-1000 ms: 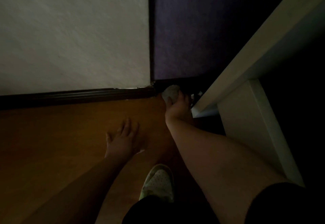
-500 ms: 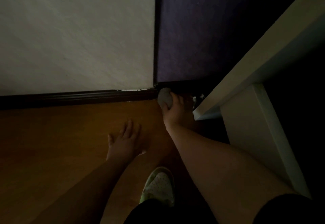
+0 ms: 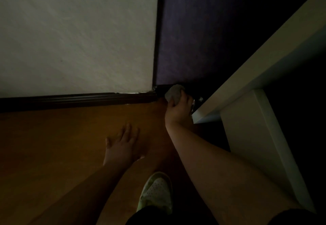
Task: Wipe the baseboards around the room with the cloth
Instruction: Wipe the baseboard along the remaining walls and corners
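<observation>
Right hand [image 3: 178, 110] is down in the corner, just right of frame centre, fingers curled around a balled-up grey cloth [image 3: 173, 93] and pressing it against the dark baseboard [image 3: 70, 100] where the two walls meet. That cloth looks soft and light, a crumpled wad with a nubbly weave; I'd judge it squashes to fit the moulding's grooves and weighs next to nothing, so bunching it in the palm with fingertips behind it, as here, looks like the sensible hold. The baseboard is the opposite: rigid, dark, glossy-looking, with ridged profile lines running left across the middle of the frame, and a chipped, pale patch along its top near the corner. Left hand [image 3: 122, 145] is released, fingers straight and spread, over the floor [image 3: 53, 145] in the lower centre; whether it bears weight I can't tell. That floor is smooth, warm orange-brown, probably slick. Upper left, a pale wall [image 3: 79, 30] with a fine stippled texture; upper centre, a dark purple wall [image 3: 194, 30], matte. On the right, a white table [image 3: 264, 57] with square edges and a flat slab leg crowds the corner, close beside the working hand. A pale perforated shoe [image 3: 157, 191] sits at the bottom.
</observation>
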The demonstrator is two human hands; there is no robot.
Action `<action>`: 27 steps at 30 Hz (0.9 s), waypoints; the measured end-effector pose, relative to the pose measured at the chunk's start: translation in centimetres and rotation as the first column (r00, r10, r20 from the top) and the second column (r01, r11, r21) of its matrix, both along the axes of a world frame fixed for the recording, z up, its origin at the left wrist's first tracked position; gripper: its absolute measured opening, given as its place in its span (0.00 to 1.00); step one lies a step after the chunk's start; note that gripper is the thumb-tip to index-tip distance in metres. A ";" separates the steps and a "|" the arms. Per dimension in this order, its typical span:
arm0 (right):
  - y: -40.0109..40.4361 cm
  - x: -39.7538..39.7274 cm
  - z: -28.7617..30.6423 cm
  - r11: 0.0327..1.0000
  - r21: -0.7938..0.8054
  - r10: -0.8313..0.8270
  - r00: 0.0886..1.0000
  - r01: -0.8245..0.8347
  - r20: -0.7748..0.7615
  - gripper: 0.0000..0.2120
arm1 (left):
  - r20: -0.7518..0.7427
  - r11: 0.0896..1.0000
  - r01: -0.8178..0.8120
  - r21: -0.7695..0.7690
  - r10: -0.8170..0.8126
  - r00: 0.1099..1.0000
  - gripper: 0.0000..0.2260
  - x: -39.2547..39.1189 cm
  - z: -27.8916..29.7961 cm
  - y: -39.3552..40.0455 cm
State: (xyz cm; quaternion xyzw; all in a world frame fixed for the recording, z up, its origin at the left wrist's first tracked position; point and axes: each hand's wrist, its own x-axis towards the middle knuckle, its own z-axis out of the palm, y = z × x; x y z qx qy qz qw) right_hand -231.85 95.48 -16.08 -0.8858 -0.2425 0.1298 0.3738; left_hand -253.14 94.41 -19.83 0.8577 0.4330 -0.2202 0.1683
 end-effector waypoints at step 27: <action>2.3 -3.5 2.8 0.965 0.114 0.225 0.969 -0.236 0.099 0.19 | 0.030 1.000 0.000 -0.018 0.001 1.000 0.46 0.2 -0.5 0.1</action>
